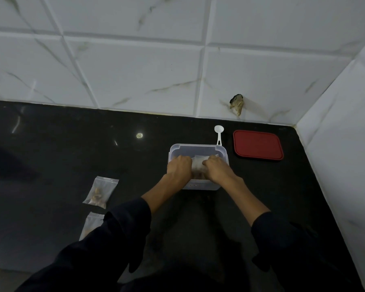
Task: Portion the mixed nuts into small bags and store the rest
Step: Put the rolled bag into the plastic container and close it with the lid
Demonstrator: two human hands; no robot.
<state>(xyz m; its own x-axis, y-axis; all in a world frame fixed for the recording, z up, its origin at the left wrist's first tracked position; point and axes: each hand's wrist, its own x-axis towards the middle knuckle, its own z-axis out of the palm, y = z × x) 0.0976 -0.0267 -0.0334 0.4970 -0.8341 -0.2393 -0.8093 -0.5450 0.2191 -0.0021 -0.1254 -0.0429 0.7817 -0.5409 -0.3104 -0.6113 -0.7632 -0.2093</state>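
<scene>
A clear plastic container (195,149) stands on the black counter, and brown nuts show inside it between my hands. Over the container, a small clear bag (197,165) with nuts in its lower part is pinched at its top edge by both hands. My left hand (179,168) grips the bag's left side and my right hand (217,168) grips its right side. Two filled small bags lie to the left: one (100,192) farther back, another (91,225) nearer, partly hidden by my left sleeve.
A white plastic scoop (219,133) lies behind the container's right corner. The red lid (258,145) rests on the counter to the right. Tiled walls close off the back and right sides. A hole (237,104) breaks the back wall.
</scene>
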